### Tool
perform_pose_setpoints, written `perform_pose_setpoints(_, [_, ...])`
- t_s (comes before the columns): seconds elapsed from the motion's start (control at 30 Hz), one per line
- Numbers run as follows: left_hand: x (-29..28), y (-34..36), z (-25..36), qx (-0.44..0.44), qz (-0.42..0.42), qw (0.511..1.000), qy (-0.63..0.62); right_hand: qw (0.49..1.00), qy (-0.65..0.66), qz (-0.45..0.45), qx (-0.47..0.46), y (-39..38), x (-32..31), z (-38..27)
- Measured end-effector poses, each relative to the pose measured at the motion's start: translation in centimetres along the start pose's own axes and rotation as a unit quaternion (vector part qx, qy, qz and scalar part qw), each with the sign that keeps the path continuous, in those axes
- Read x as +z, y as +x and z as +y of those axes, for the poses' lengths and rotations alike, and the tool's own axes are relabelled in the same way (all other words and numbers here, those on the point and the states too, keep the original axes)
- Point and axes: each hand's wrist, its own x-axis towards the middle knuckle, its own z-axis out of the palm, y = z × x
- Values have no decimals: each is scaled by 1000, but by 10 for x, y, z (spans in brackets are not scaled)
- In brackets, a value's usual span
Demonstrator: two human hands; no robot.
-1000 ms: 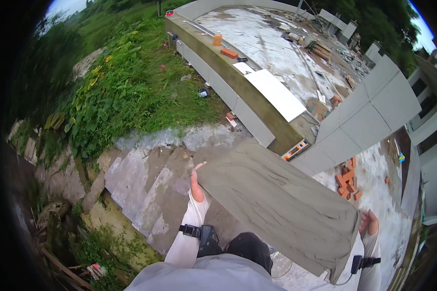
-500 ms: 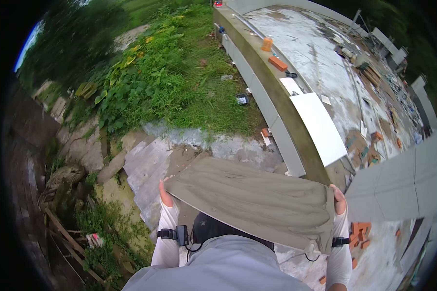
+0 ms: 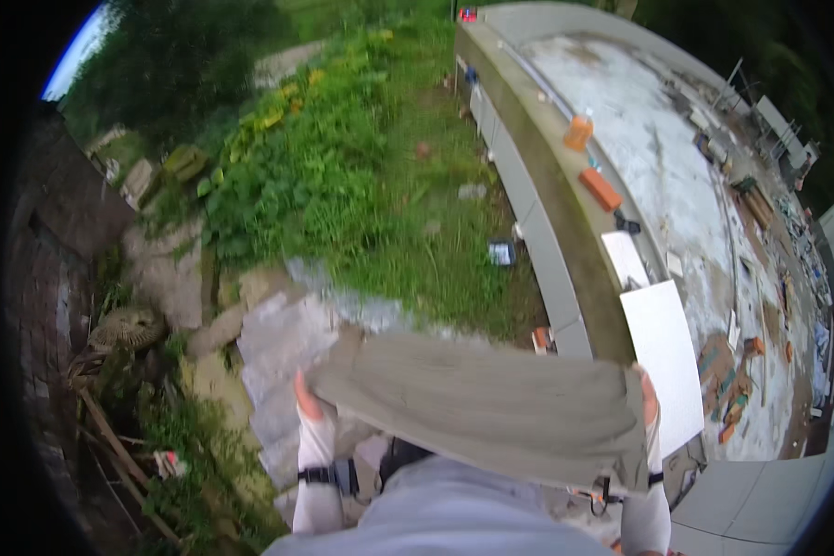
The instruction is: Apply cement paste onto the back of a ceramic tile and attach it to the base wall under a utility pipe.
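Note:
A long rectangular tile (image 3: 491, 408), its upper face coated with wavy grey mortar, is held out in front of my body, slightly tilted. My left hand (image 3: 307, 397) grips its left end. At the opposite end, my right hand (image 3: 649, 397) is closed around the edge. The fingers of both hands are partly hidden by the tile. White sleeves cover both forearms, with a black strap around each.
Ahead to the right runs a low wall (image 3: 588, 269), grey tiles on its side. On it are an orange container (image 3: 579, 132), an orange brick (image 3: 601, 188) and a white panel (image 3: 667, 366). Uneven stone slabs (image 3: 283, 380) lie left, grass (image 3: 426, 241) ahead, a round woven thing (image 3: 128, 327) far left.
The view has turned, so the wall and the things on it sit farther right and lower. The tile stays between both hands and now lies slightly lower in the picture.

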Motion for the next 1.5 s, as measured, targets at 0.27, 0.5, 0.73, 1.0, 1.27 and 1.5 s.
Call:
perform_pose_setpoints(0.27, [148,190,-28,-15,-19,999,24,993,7,90,-76,201,70,-41])
perform_pose_setpoints(0.5, [269,450,-79,34,-9,999,42,994,52,59,-76,502,68,-43])
perform_pose_setpoints(0.73, [414,660,-40,52,18,996,64,994,18,36,-101,716,181,-109])
perform_pose_setpoints(1.0, [526,977,-70,17,3,999,48,988,-29,87,-128,999,283,-115])
perform_pose_setpoints(1.27, [693,1302,-20,5,-1,995,95,985,37,164,-49,1304,458,-132])
perform_pose_setpoints(1.5, [903,1489,52,11,-129,965,228,984,67,146,-79,1435,590,-163])
